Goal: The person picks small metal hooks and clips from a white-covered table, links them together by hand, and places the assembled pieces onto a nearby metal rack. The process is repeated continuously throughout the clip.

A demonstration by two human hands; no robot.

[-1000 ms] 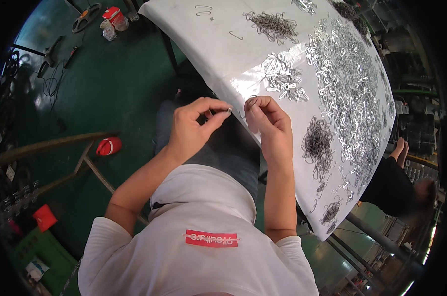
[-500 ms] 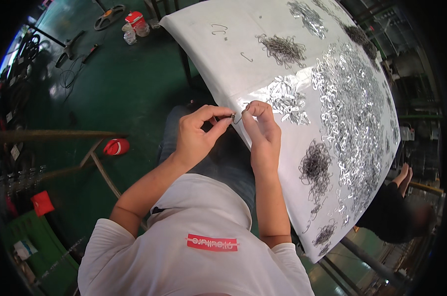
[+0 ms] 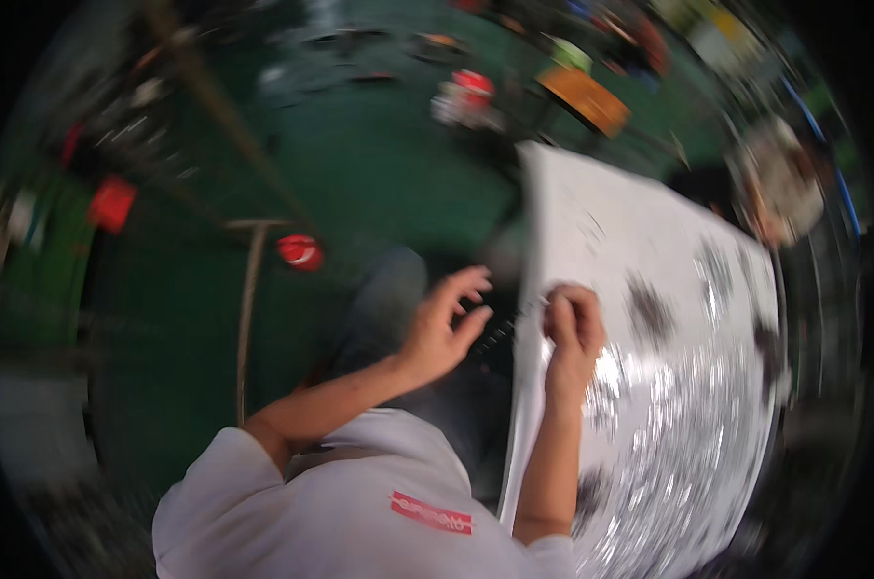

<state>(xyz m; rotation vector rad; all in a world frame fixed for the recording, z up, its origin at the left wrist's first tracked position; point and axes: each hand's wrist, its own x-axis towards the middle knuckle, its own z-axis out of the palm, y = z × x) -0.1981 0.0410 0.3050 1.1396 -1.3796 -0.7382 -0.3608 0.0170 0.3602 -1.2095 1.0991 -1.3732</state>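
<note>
My left hand is in the air over my lap, its fingers apart, with nothing visible in them. My right hand is above the near edge of the white-covered table, thumb and fingers pinched together. Whatever it pinches is too blurred to make out; faint dark streaks show between the two hands. To its right lies a heap of dark wire hooks. Small silver metal clips lie just below that hand, and a wide spread of silver pieces covers the table farther right.
Motion smears the whole view. Another person is at the table's far right end. A red container stands on the green floor beyond the table, near an orange-brown stool. A red object lies beside a metal frame on the left.
The head view has swung left, shifting the table to the right and lower. My hands have parted; the left has opened and let go of the small piece. The right remains pinched.
</note>
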